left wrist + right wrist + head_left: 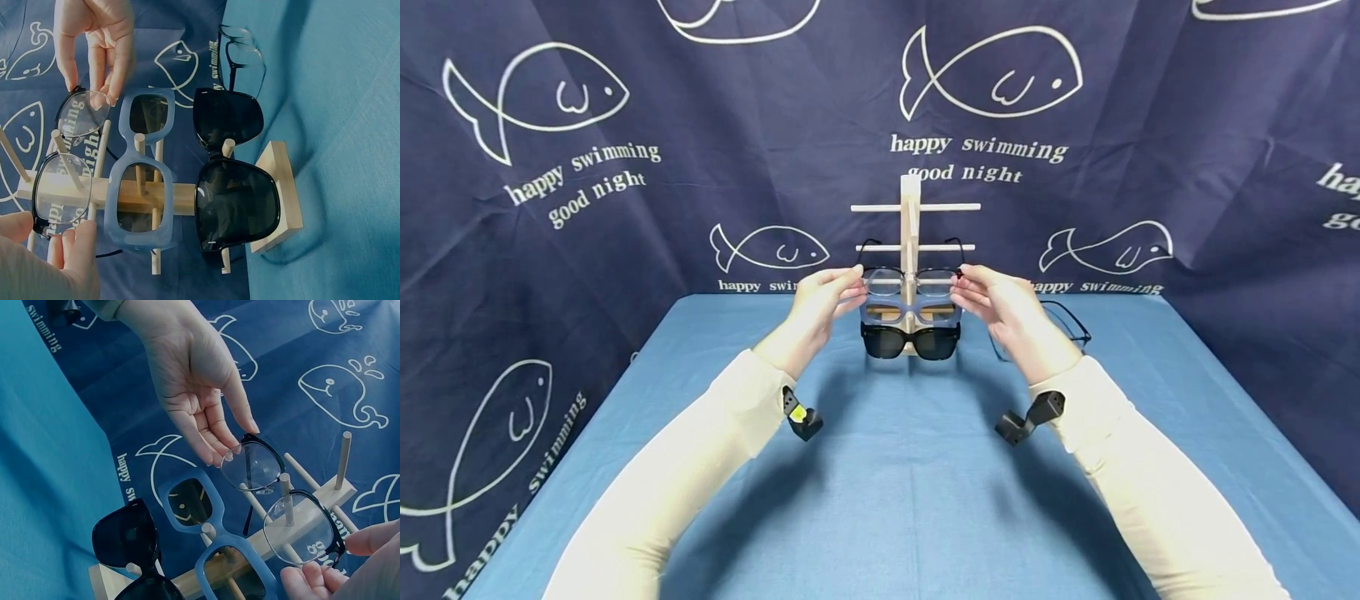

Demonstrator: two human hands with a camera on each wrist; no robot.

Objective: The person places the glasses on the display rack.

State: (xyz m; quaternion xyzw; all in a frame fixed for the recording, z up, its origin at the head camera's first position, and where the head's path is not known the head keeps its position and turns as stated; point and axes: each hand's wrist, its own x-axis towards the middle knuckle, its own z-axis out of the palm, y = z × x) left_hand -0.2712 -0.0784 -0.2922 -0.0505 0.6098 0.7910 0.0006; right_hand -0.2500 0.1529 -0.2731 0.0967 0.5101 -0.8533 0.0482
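A pair of eyeglasses (934, 285) with clear lenses and a dark upper rim is held level at the wooden display stand (910, 215). My left hand (820, 307) pinches its left corner between thumb and fingers, and my right hand (1006, 308) pinches the right corner. The temples point back toward the stand's pegs; whether the bridge rests on a peg I cannot tell. Directly below hang blue-framed sunglasses (113, 206). Lowest on the stand are black sunglasses (125, 534) with dark lenses.
Another pair of thin dark-framed eyeglasses (1078, 337) lies on the blue table (910, 500), partly behind my right hand. Pegs (951, 207) stick out sideways higher on the stand. A navy fish-print cloth (790, 167) hangs close behind. Small black cameras (805, 422) sit at both wrists.
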